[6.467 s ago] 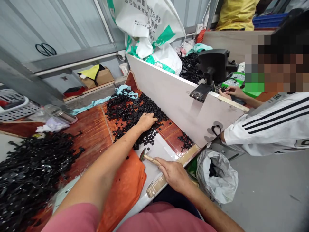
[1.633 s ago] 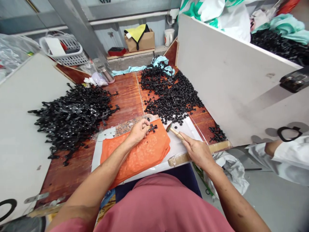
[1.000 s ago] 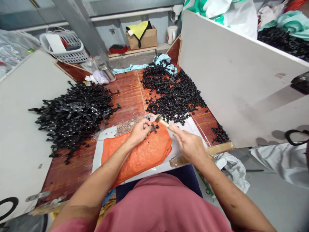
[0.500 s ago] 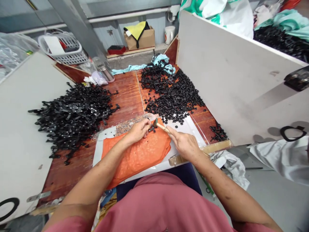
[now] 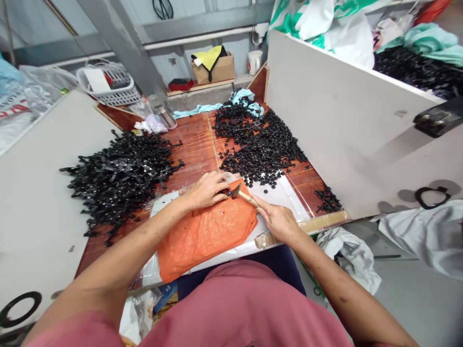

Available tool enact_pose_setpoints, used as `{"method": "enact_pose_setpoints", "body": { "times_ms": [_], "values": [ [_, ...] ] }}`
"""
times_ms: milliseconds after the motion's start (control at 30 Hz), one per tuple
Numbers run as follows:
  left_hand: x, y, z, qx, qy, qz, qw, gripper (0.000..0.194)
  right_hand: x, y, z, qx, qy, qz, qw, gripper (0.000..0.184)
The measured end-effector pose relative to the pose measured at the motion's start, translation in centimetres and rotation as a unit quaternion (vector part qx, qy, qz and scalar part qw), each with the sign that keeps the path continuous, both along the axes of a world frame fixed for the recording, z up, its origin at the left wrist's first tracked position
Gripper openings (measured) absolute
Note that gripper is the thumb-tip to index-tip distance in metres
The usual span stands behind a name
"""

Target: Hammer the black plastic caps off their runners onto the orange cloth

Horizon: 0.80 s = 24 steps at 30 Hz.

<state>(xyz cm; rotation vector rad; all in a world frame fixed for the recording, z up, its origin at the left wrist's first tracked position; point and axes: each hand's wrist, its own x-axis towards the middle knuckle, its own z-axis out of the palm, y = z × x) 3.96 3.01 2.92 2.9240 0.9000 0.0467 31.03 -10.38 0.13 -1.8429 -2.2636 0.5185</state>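
Observation:
My left hand (image 5: pixel 207 189) rests on the top edge of an orange mat (image 5: pixel 206 229), its fingers closed on a small black part (image 5: pixel 225 192) that is mostly hidden under them. My right hand (image 5: pixel 278 222) grips the wooden handle of a small hammer (image 5: pixel 241 194). The hammer's head sits down at the black part, right beside my left fingertips. The mat lies on a white board (image 5: pixel 285 195) at the table's near edge.
A heap of black strips (image 5: pixel 119 173) lies at left and a heap of small black round pieces (image 5: pixel 262 144) at back right on the wooden table (image 5: pixel 193 144). White partition boards (image 5: pixel 347 120) stand on both sides. A co-worker's white sleeve (image 5: pixel 423 236) shows at right.
The hammer swung from beside the mat over to the black part and now rests low on it. My left hand stayed on the part. The camera shifted slightly.

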Motion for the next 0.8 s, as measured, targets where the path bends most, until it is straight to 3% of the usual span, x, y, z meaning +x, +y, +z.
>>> {"method": "enact_pose_setpoints", "body": {
  "times_ms": [133, 300, 467, 700, 800],
  "values": [
    [0.0, -0.9, -0.6, 0.014, 0.012, 0.021, 1.0, 0.028, 1.1, -0.7, -0.1, -0.003, 0.036, -0.032, 0.999, 0.046],
    [0.3, -2.3, -0.4, 0.017, 0.038, 0.071, 0.997, 0.017, 3.9, -1.7, 0.3, -0.03, -0.007, -0.092, 0.995, 0.034],
    [0.0, -3.3, -0.9, -0.053, -0.003, 0.156, 0.986, 0.019, 5.4, -1.4, 0.3, -0.019, -0.038, -0.048, 0.998, 0.037],
    [-1.5, -5.1, -1.1, -0.086, -0.101, 0.264, 0.955, 0.024, 5.5, 2.8, 0.4, 0.035, -0.142, -0.091, 0.985, 0.034],
    [-2.0, -6.2, -1.8, -0.109, -0.133, 0.291, 0.941, 0.022, 5.7, 6.1, -0.2, 0.052, -0.136, -0.068, 0.987, 0.051]
  ]
}}
